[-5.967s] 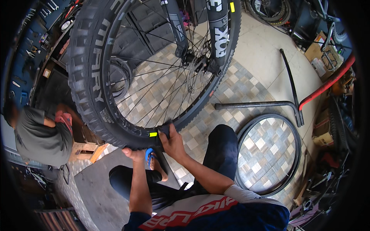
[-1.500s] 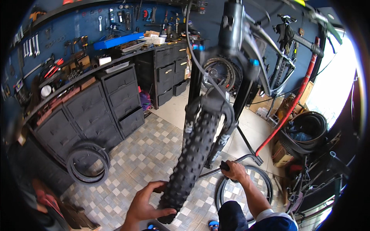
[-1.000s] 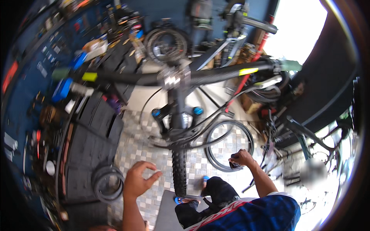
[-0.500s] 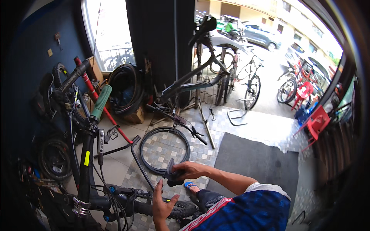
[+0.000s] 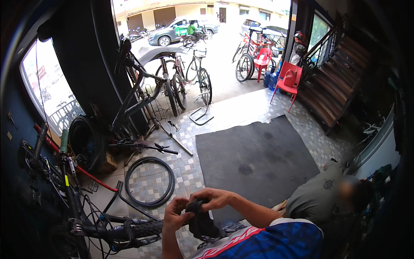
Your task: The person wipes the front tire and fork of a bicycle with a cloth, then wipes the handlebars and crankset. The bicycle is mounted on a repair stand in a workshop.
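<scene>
At the lower middle, my left hand (image 5: pixel 174 214) and my right hand (image 5: pixel 212 199) are close together, both closed on a dark cloth (image 5: pixel 202 225). My fingers pinch its bunched upper part, while the rest hangs down in front of my shirt. Whether it is a rag or a glove, I cannot tell. Just to the left of my left hand is the black tyre (image 5: pixel 146 228) of a mountain bike, whose handlebar has a green grip (image 5: pixel 64 141). A black tyre ring (image 5: pixel 129 190) lies on the tiled floor beyond my hands.
A co-worker in a grey-green shirt (image 5: pixel 317 192) bends down at my right. A dark mat (image 5: pixel 258 155) covers the middle floor. A bike frame on a stand (image 5: pixel 148 108), parked bicycles (image 5: pixel 205 84), a red chair (image 5: pixel 288 82) and wooden stairs (image 5: pixel 330 86) stand around it.
My view has swung to the right, bringing the stairs and the co-worker into sight. My left hand was open beside the cloth in my right hand; now both hands grip it.
</scene>
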Demonstrator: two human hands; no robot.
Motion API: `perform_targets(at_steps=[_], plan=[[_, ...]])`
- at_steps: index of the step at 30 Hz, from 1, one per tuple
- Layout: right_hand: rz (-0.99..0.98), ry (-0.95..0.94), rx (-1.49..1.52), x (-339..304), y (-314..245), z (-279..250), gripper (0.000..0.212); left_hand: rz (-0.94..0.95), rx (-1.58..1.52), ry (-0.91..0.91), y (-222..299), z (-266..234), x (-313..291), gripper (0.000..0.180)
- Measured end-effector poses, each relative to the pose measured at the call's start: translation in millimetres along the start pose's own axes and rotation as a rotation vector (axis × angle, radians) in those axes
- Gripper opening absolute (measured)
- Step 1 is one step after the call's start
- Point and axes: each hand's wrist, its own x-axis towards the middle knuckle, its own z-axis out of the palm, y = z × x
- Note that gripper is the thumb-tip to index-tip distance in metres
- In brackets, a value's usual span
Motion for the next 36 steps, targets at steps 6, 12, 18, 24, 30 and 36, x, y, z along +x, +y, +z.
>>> perform_targets(at_steps=[6, 12, 18, 24, 30, 36], plan=[[0.22, 0.201, 0.168, -64.5, 10.5, 2.2, 0.072, -0.037, 0.131, 0.224, -8.3, 34.9, -24.0, 0.022], [0.517, -0.016, -0.409, -87.8, 71.7, 15.8, 0.05, 0.034, 0.287, 0.426, -2.8, 65.6, -62.9, 0.022], [0.202, 0.144, -0.182, -80.6, 74.0, 64.2, 0.102, -0.193, 0.514, 0.484, 9.0, 70.7, -114.8, 0.018], [0.0, -0.175, -0.244, -35.8, 54.5, 124.4, 0.081, -0.255, 0.728, 0.395, 9.9, 64.7, -169.3, 0.022], [0.189, -0.337, -0.384, -16.3, 88.1, 189.6, 0.039, -0.226, 0.765, 0.627, 32.0, 1.1, -258.0, 0.022], [0.236, 0.182, 0.557, 25.2, 119.6, 257.3, 0.035, 0.085, 0.817, 0.93, 62.9, -108.8, -305.1, 0.069]])
